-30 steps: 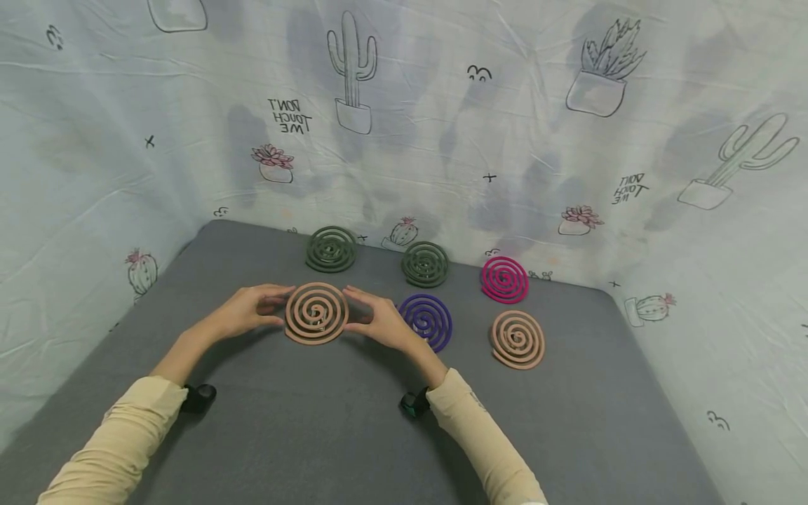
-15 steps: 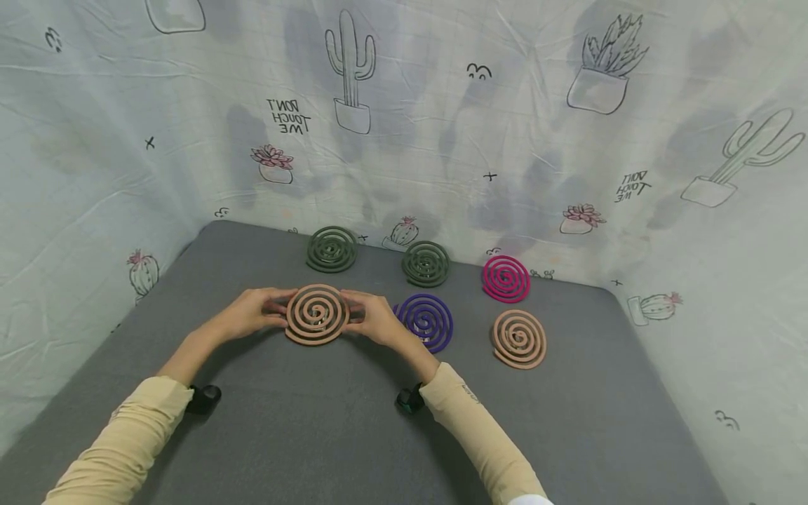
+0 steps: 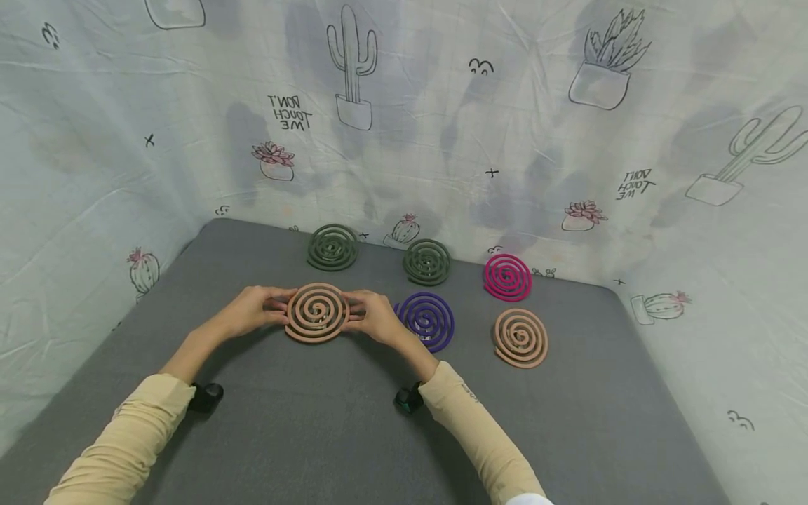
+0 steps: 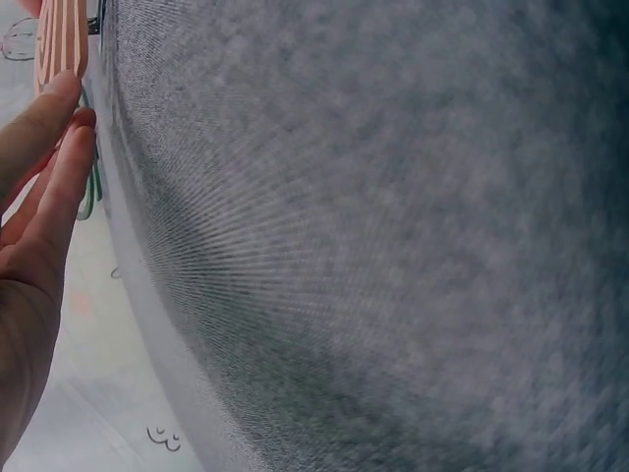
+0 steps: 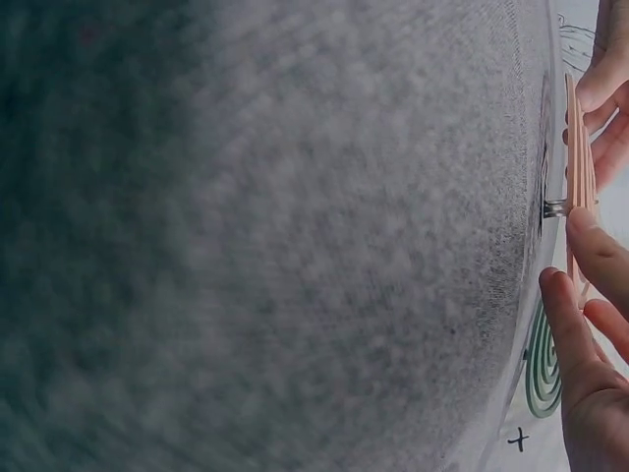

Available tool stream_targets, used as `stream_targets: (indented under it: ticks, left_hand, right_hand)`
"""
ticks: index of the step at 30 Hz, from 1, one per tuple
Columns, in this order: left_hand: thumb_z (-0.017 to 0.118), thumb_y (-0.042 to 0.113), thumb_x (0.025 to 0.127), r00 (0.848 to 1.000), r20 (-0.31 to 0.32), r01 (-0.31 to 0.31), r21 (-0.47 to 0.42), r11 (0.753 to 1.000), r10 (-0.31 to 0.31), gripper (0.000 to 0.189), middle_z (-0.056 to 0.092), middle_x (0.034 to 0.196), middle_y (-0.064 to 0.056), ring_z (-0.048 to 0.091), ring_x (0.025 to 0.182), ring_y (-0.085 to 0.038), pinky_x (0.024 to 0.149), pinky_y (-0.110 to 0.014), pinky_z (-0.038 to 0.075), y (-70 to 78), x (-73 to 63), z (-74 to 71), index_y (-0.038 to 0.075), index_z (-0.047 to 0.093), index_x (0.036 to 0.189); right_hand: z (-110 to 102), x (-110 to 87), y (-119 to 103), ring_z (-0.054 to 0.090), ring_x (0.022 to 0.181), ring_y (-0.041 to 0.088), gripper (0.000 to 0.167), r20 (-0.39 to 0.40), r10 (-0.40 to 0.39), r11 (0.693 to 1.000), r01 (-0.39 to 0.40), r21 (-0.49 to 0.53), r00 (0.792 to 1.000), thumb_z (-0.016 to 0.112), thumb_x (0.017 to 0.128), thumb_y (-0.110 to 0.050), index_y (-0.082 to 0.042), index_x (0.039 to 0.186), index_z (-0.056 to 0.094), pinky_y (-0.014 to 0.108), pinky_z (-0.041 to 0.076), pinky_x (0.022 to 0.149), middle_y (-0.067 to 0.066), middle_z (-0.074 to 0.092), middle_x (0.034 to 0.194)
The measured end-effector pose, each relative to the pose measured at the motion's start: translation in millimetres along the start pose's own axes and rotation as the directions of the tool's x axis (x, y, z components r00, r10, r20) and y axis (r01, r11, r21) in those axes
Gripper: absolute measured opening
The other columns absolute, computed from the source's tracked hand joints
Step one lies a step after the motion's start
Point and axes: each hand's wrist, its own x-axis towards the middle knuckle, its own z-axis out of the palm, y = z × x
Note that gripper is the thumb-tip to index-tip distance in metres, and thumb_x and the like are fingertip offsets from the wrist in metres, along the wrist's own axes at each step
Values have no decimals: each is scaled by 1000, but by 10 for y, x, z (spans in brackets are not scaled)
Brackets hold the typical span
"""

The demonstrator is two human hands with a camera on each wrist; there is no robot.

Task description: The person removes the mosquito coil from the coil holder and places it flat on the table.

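Note:
A light orange mosquito coil (image 3: 317,313) lies level on a small metal stand (image 5: 555,208), whose top shows through the coil's centre in the head view. My left hand (image 3: 255,308) holds its left rim between thumb and fingers. Opposite, my right hand (image 3: 376,315) holds the right rim the same way. In the left wrist view the left thumb (image 4: 44,113) meets the coil's edge (image 4: 62,39). The right wrist view shows the coil edge-on above the table, the right thumb (image 5: 596,251) at its rim. A purple mosquito coil (image 3: 435,315) sits just right of my right hand.
Two dark green coils (image 3: 332,247) (image 3: 426,263) and a pink coil (image 3: 508,278) stand along the back edge of the grey table (image 3: 303,435). Another light orange coil (image 3: 520,339) is at the right. A printed white cloth (image 3: 429,126) hangs behind and at both sides.
My right hand has closed in on the coil's right rim, its fingers drawing together there. My left hand has shifted slightly right. The coil has stayed in place.

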Motion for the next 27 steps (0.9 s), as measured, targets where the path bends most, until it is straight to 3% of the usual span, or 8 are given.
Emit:
stream_targets:
  ticks: [12,27]
  left_hand:
    - [75,3,79,995,-60,-80,8,997,81,52,56,126,-29,66,97,-36,80,-38,57,-46,-12,23,-13,56,125]
    - [72,1,82,997,-55,-55,10,998,55,50,55,126,-30,64,101,-38,80,-39,57,27,-57,-30,-12,55,127]
  right_hand:
    - [15,6,33,68,99,24,59,-17,8,1000,-8,29,1000,79,75,-4,2,129,58,16,55,74,19,57,127]
    - [9,37,30,68,98,25,57,-30,-5,998,7,66,1000,79,75,-4,4,128,58,19,56,74,20,57,128]
